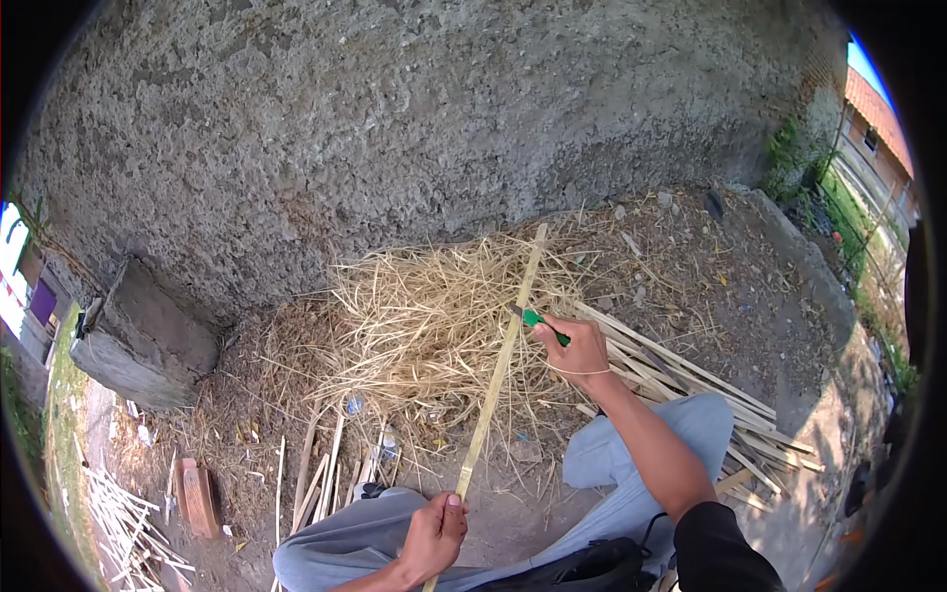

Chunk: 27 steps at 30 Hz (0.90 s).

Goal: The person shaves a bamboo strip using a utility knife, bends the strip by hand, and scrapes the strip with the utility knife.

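Observation:
My left hand is closed around the lower end of a long, flat bamboo strip. The strip slants up and away from my lap, its far end over a heap of pale shavings. In my right hand is a knife with a green handle, gripped in closed fingers. Its short dark blade meets the strip in its upper part; how deep the edge sits cannot be made out. My bent legs in light blue trousers lie on either side of the strip.
More bamboo strips lie beside my right knee, and others are piled at lower left. Behind the shavings rises a rough grey wall. A concrete block and a reddish brick are at left.

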### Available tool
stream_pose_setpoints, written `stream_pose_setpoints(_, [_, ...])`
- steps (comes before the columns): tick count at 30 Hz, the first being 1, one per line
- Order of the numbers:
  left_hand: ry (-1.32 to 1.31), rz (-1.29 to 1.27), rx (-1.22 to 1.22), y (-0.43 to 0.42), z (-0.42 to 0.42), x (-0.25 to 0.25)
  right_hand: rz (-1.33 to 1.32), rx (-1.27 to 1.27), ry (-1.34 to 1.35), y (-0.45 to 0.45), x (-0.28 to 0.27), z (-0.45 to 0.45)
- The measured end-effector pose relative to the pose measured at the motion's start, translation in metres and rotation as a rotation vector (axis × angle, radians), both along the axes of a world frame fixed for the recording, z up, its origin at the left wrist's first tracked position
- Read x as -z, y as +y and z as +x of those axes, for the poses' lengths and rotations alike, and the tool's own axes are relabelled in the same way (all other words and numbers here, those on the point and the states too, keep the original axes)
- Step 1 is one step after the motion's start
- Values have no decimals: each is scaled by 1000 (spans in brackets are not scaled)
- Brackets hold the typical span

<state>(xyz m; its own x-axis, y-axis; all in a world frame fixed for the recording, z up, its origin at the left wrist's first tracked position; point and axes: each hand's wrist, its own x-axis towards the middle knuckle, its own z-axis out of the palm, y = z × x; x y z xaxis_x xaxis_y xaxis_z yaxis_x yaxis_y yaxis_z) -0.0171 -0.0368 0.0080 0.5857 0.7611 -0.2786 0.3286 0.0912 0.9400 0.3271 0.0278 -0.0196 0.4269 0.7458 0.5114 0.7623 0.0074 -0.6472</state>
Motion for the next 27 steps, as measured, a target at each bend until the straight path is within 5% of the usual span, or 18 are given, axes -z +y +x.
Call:
stream_pose_setpoints(9, [58,87,24,-2,-1,-11,-389,271,183,7,4,30])
stream_pose_setpoints(12, [59,3,29,-4,-4,-5,-176,258,39,12,43,51])
stream_pose_setpoints(15, [104,59,73,-4,-7,-1,-328,320,83,6,35,58])
stream_pose_setpoints(17, [34,-167,27,-3,-6,1,-347,347,20,4,36,61])
stream_pose_setpoints(24, [5,-47,50,2,-3,19,-535,434,119,11,51,56])
stream_pose_setpoints(27, [8,-298,-15,5,1,-5,-495,405,80,12,64,57])
